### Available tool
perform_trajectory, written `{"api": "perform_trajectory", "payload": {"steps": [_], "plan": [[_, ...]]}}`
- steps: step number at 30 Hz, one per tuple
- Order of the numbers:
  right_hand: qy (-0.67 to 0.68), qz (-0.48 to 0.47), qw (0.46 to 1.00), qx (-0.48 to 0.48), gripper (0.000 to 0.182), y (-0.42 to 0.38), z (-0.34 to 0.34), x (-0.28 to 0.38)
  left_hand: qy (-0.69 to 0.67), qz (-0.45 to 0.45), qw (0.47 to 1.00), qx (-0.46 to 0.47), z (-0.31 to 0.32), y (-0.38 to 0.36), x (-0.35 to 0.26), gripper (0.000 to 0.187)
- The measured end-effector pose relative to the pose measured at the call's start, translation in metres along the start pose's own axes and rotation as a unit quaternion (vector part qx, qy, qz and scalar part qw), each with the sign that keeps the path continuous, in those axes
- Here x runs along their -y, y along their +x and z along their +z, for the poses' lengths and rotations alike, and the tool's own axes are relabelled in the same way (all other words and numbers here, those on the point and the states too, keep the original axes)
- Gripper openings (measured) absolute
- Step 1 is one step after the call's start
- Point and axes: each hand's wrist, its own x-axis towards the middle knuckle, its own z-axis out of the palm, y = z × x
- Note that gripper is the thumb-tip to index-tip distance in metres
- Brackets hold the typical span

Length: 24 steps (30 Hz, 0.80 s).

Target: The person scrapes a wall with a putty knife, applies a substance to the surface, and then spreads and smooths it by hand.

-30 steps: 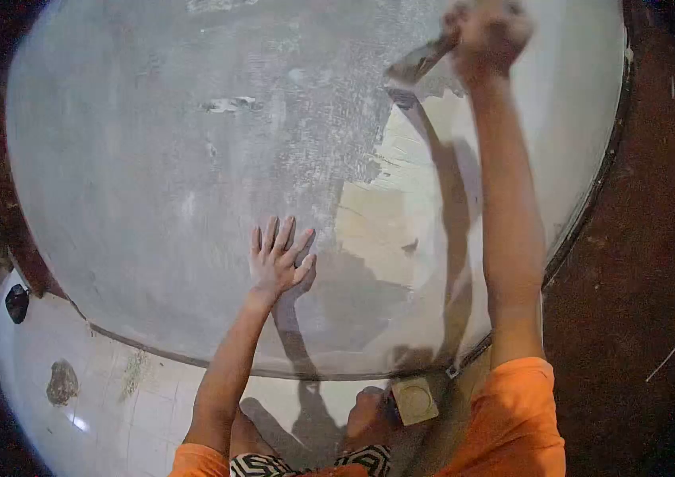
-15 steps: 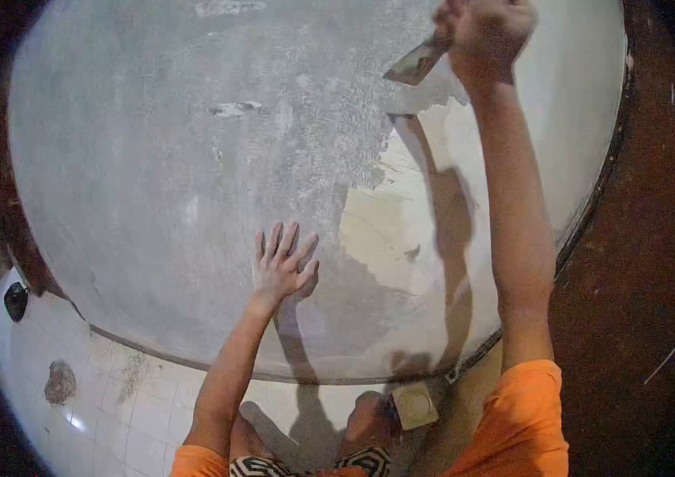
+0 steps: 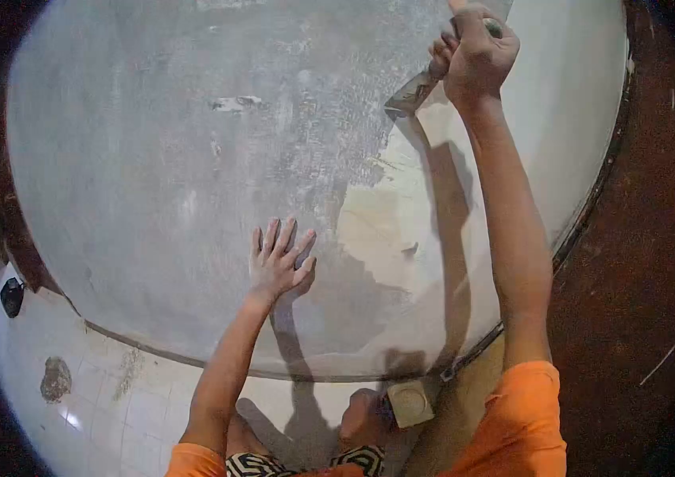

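The grey-coated wall (image 3: 154, 175) has a cream patch (image 3: 369, 219). The right hand (image 3: 480, 60) is wrapped around a putty knife (image 3: 410, 94); the left hand (image 3: 278, 269) lies splayed on the wall, empty.

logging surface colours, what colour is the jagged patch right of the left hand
The patch is pale cream; it shows best in the head view.

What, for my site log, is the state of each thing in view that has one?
Right hand: closed around the scraper.
Scraper: held, blade slanting down to the left; contact is hard to tell.
Left hand: open, spread against the surface.
Surface: grey, streaked unevenly.
Pale patch: ragged-edged, partly shadowed.
Floor: tiled, marked or littered at left; which is unclear.
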Motion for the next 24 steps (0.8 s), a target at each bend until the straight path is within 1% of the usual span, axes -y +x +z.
{"api": "perform_trajectory", "payload": {"steps": [1, 3, 4, 5, 7, 8, 9, 11, 13, 14, 15, 16, 17, 18, 21, 22, 23, 24], "plan": [[0.001, -0.001, 1.0, 0.0, 0.029, 0.002, 0.002, 0.005, 0.001, 0.0, 1.0, -0.001, 0.0, 0.0, 0.0, 0.058], [-0.031, -0.09, 0.995, 0.041, 0.031, 0.011, 0.004, 0.022, 0.004, 0.003, 1.0, 0.006, 0.001, -0.001, 0.002, 0.057], [-0.016, -0.121, 0.992, 0.017, 0.032, 0.017, 0.007, 0.041, 0.003, 0.003, 1.0, 0.005, 0.002, 0.0, 0.001, 0.057], [0.131, 0.037, 0.988, -0.069, 0.033, 0.03, -0.005, 0.036, -0.002, 0.002, 1.0, 0.005, 0.002, 0.0, 0.001, 0.057], [-0.006, -0.049, 0.998, -0.038, 0.031, 0.015, -0.01, 0.008, -0.006, -0.002, 1.0, 0.007, -0.002, -0.001, 0.0, 0.056], [0.015, -0.008, 1.0, -0.003, 0.031, 0.004, -0.014, -0.023, -0.011, -0.001, 1.0, 0.011, -0.004, -0.001, 0.0, 0.055], [-0.005, -0.019, 1.0, 0.012, 0.031, 0.007, -0.015, -0.016, -0.016, -0.001, 1.0, 0.012, -0.004, 0.001, 0.0, 0.054], [0.006, -0.002, 1.0, 0.026, 0.031, 0.002, 0.0, 0.012, -0.013, 0.002, 1.0, 0.006, -0.001, 0.0, 0.001, 0.054], [0.033, -0.058, 0.997, -0.033, 0.031, 0.012, 0.012, 0.038, -0.013, 0.008, 1.0, -0.001, 0.003, 0.001, 0.002, 0.054], [0.089, -0.023, 0.994, -0.052, 0.032, 0.008, 0.014, 0.051, -0.01, 0.006, 1.0, 0.001, 0.003, -0.001, 0.001, 0.053], [0.089, -0.022, 0.994, -0.052, 0.032, 0.006, 0.006, 0.032, -0.007, 0.005, 1.0, 0.003, 0.002, -0.001, 0.001, 0.053], [0.039, -0.031, 0.999, -0.004, 0.032, 0.002, -0.007, -0.002, -0.007, 0.003, 1.0, 0.005, 0.001, -0.002, 0.001, 0.053], [-0.012, -0.04, 0.998, 0.042, 0.032, -0.001, -0.014, -0.02, -0.007, 0.003, 1.0, 0.006, -0.001, -0.002, 0.001, 0.053], [0.015, 0.016, 1.0, -0.001, 0.032, -0.007, 0.001, 0.002, -0.007, 0.002, 1.0, 0.005, -0.001, 0.0, 0.001, 0.053], [0.029, -0.006, 1.0, -0.009, 0.033, 0.003, 0.006, 0.019, -0.006, 0.006, 1.0, -0.002, -0.001, 0.0, 0.001, 0.053], [0.034, -0.003, 0.998, -0.056, 0.034, 0.002, 0.015, 0.044, -0.006, 0.006, 1.0, -0.003, 0.0, 0.002, 0.001, 0.053], [0.079, -0.009, 0.996, -0.027, 0.035, 0.004, 0.006, 0.052, -0.009, 0.004, 1.0, 0.003, 0.0, 0.001, 0.0, 0.054], [0.037, -0.039, 0.998, -0.039, 0.036, 0.007, -0.003, 0.026, -0.011, 0.003, 1.0, 0.009, -0.001, 0.0, 0.0, 0.055]]}}
